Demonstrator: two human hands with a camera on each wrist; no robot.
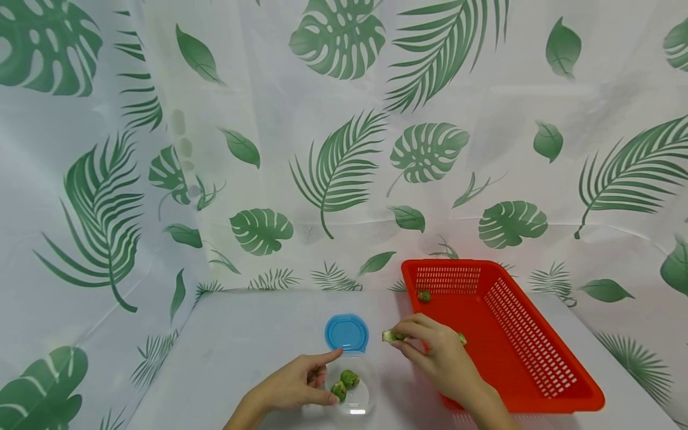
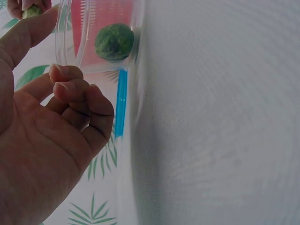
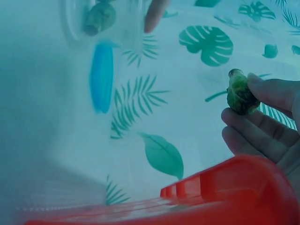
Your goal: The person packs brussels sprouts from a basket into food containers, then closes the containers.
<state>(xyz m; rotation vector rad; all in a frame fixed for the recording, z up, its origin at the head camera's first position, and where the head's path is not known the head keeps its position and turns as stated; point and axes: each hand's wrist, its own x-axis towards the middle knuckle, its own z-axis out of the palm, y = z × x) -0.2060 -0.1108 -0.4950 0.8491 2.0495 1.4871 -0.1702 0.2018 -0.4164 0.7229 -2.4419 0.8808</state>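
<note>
My left hand (image 1: 292, 382) holds the left side of a clear plastic container (image 1: 365, 391), thumb at its front and forefinger by the hinge. Two green Brussels sprouts (image 1: 344, 385) sit inside. The container's blue lid (image 1: 346, 333) lies folded back on the far side. Over the near left edge of a red basket (image 1: 570, 388), my right hand (image 1: 446, 361) pinches another Brussels sprout (image 3: 241, 96) between thumb and fingertips. Its pale cut end points left, towards the container. The left hand's other fingers (image 2: 98, 110) are curled beside the container wall.
Inside the red basket, one sprout (image 1: 424, 296) lies in the far left corner, and a bit of another (image 1: 462, 338) shows behind the right hand. A white table (image 1: 242, 334) bears everything. Leaf-printed sheeting (image 1: 344, 119) hangs at the back and sides.
</note>
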